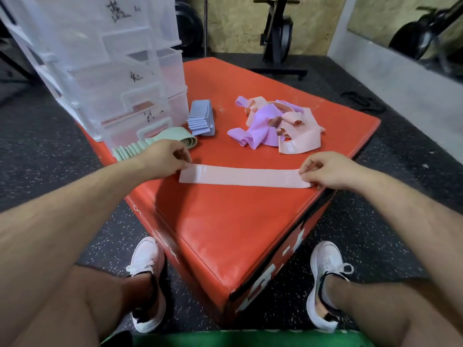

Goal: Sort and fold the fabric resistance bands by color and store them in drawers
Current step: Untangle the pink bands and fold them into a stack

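A pink band (240,176) lies stretched flat across the red foam box (225,234). My left hand (165,157) pinches its left end and my right hand (323,169) pinches its right end. Behind it sits a loose heap of pink and purple bands (273,126). Folded blue bands (201,118) form a stack beside the clear plastic drawer unit (110,71). Folded green bands (152,144) lie in front of the drawers, partly hidden by my left hand.
The drawer unit stands on the box's far left corner, its drawers labelled with handwriting. Dark speckled rubber floor surrounds the box. An exercise bike stand (278,46) is behind. My white shoes (147,284) flank the box's near corner.
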`<state>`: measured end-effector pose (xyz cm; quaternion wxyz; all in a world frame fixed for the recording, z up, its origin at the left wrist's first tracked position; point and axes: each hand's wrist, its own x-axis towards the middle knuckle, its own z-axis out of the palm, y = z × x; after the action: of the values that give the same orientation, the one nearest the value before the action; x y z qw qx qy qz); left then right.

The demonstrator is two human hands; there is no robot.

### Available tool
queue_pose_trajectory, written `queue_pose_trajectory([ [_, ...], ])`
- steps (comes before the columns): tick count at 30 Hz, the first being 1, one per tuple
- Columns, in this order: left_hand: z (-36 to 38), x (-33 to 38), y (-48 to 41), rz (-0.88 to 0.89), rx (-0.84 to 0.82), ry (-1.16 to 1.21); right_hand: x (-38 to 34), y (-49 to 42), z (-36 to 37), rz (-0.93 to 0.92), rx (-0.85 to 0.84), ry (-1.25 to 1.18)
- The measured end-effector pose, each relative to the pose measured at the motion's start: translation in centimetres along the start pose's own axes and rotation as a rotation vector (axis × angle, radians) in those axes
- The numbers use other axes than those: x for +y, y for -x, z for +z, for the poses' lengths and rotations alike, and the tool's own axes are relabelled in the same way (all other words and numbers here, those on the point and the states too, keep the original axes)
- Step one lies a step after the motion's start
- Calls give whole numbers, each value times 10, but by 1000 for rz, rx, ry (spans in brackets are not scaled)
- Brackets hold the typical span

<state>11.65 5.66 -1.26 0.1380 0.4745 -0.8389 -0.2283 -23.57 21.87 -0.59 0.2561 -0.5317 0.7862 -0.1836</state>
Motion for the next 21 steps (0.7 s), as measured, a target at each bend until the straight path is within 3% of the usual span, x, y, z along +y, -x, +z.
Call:
queue_pose_trajectory([
  [4,0,7,-2,82,8,-99,3,1,3,8,10,50],
  [10,7,13,-5,-14,-128,-136,-2,2,1,7,18,103],
  [14,9,28,-18,67,-65,-274,-15,-7,3,-71,109,84],
  [18,22,60,-35,95,-56,-227,-26,-29,17,-148,146,176],
  [21,38,85,-48,133,-78,-189,-34,-44,29,-86,114,261],
])
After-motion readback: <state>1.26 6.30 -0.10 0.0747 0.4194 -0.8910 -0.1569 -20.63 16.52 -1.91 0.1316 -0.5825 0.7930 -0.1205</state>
